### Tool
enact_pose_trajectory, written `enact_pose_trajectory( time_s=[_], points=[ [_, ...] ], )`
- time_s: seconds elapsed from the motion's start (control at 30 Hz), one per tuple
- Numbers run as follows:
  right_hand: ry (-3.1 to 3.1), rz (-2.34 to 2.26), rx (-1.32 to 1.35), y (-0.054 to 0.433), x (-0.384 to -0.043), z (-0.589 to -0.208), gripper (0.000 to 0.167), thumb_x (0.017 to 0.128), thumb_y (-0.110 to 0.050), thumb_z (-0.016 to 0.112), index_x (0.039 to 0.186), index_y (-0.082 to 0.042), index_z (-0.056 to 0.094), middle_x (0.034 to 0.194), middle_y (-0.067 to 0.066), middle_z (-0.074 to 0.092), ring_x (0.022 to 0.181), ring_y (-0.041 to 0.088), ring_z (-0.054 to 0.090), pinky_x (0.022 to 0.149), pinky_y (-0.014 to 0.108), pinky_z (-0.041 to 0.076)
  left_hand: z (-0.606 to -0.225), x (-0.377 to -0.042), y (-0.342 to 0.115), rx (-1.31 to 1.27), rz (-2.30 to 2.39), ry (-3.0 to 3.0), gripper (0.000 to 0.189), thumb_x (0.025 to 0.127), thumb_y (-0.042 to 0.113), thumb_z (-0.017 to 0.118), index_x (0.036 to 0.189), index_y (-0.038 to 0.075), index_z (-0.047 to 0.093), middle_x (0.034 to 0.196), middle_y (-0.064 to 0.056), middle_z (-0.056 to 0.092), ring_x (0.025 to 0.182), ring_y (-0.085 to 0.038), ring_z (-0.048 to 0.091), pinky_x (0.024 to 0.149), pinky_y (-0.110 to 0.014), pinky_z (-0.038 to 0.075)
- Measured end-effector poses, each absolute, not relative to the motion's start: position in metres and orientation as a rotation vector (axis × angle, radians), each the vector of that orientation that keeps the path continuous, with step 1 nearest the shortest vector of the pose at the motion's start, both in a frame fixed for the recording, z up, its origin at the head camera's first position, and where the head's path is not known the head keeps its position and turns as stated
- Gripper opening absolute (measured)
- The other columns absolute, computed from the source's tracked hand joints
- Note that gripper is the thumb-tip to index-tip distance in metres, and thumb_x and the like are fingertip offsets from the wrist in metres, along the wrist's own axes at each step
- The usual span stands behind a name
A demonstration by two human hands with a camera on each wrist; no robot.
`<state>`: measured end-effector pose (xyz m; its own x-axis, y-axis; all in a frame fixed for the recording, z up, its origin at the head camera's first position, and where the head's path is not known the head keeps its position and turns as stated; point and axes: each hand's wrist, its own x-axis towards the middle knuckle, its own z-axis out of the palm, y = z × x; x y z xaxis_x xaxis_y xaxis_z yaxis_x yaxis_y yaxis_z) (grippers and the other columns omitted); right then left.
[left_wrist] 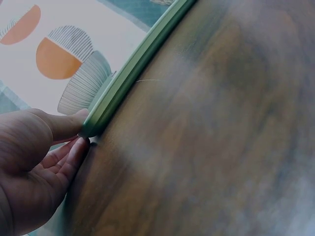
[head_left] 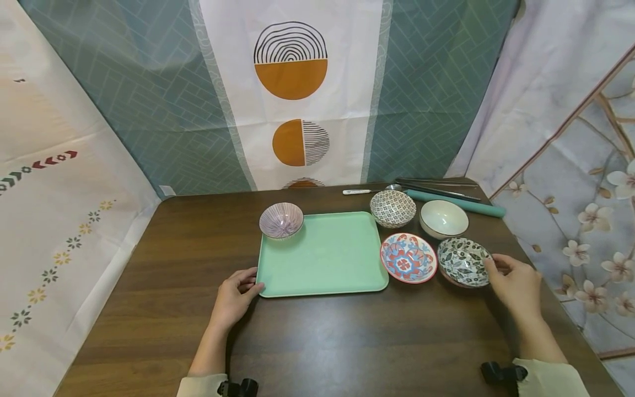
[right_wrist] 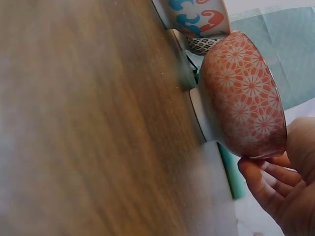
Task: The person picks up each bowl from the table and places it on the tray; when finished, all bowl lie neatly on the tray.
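At its front left corner, the light green tray point(head_left: 322, 259) is pinched between the thumb and fingers of my left hand point(head_left: 237, 298). In the left wrist view the thumb lies over the tray edge point(left_wrist: 133, 73) and the fingertips sit beneath it. My right hand point(head_left: 516, 281) grips the right side of a bowl point(head_left: 464, 262) with dark leaves inside. Its outside, seen in the right wrist view, is red with pale flowers point(right_wrist: 246, 88); the thumb is at the rim and the fingers are under the wall. A purple striped bowl point(head_left: 281, 220) overlaps the tray's back left corner.
Left of the leaf bowl is a red and blue patterned bowl point(head_left: 409, 258). Behind stand a plain cream bowl point(head_left: 444, 219) and a small-patterned bowl point(head_left: 393, 209). A spoon point(head_left: 357, 192), dark chopsticks point(head_left: 441, 191) and a teal roll-like object point(head_left: 456, 204) lie along the table's back edge.
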<state>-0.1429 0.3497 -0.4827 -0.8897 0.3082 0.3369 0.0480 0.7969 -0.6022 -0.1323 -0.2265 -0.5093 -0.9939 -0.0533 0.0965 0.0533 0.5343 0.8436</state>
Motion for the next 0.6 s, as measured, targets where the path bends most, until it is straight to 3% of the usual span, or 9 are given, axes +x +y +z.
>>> enact_pose_trajectory(
  time_s=[0.23, 0.33, 0.43, 0.5, 0.6],
  points=[
    [-2.530, 0.835, -0.246, 0.349, -0.144, -0.482, 0.029, 0.093, -0.010, 0.066, 0.110, 0.013, 0.070, 0.092, 0.029, 0.071, 0.063, -0.029, 0.030, 0.085, 0.058, 0.034, -0.508, -0.133, -0.226, -0.015, -1.482, -2.651, 0.039, 0.090, 0.005, 0.077, 0.126, -0.006, 0.067, 0.113, -0.016, 0.068, 0.101, -0.029, 0.066, 0.087, -0.029, 0.057],
    [-2.495, 0.816, -0.245, 0.349, -0.143, -0.480, 0.027, 0.091, -0.008, 0.068, 0.108, 0.012, 0.072, 0.090, 0.028, 0.072, 0.063, -0.033, 0.029, 0.078, 0.037, 0.043, -0.508, -0.133, -0.226, -0.024, -1.485, -2.648, 0.039, 0.090, 0.005, 0.077, 0.126, -0.006, 0.067, 0.113, -0.017, 0.068, 0.101, -0.030, 0.066, 0.087, -0.028, 0.057],
    [-2.464, 0.795, -0.241, 0.349, -0.143, -0.474, 0.025, 0.090, -0.008, 0.070, 0.108, 0.011, 0.074, 0.088, 0.027, 0.072, 0.062, -0.034, 0.030, 0.059, 0.019, 0.039, -0.509, -0.133, -0.226, -0.014, -1.480, -2.650, 0.039, 0.089, 0.004, 0.077, 0.125, -0.006, 0.067, 0.112, -0.016, 0.068, 0.101, -0.029, 0.066, 0.086, -0.026, 0.056],
    [-2.453, 0.810, -0.223, 0.347, -0.143, -0.468, 0.026, 0.091, -0.008, 0.069, 0.109, 0.011, 0.073, 0.089, 0.029, 0.072, 0.064, -0.034, 0.030, 0.068, 0.018, 0.040, -0.509, -0.133, -0.226, -0.008, -1.473, -2.650, 0.039, 0.089, 0.003, 0.078, 0.125, -0.005, 0.068, 0.112, -0.016, 0.068, 0.100, -0.029, 0.066, 0.086, -0.026, 0.056],
    [-2.450, 0.808, -0.197, 0.344, -0.144, -0.458, 0.028, 0.092, -0.009, 0.068, 0.111, 0.011, 0.072, 0.089, 0.029, 0.071, 0.065, -0.034, 0.030, 0.074, 0.032, 0.044, -0.509, -0.133, -0.226, -0.009, -1.466, -2.652, 0.039, 0.089, 0.003, 0.077, 0.125, -0.006, 0.067, 0.112, -0.016, 0.068, 0.100, -0.029, 0.066, 0.086, -0.029, 0.057]
  ],
)
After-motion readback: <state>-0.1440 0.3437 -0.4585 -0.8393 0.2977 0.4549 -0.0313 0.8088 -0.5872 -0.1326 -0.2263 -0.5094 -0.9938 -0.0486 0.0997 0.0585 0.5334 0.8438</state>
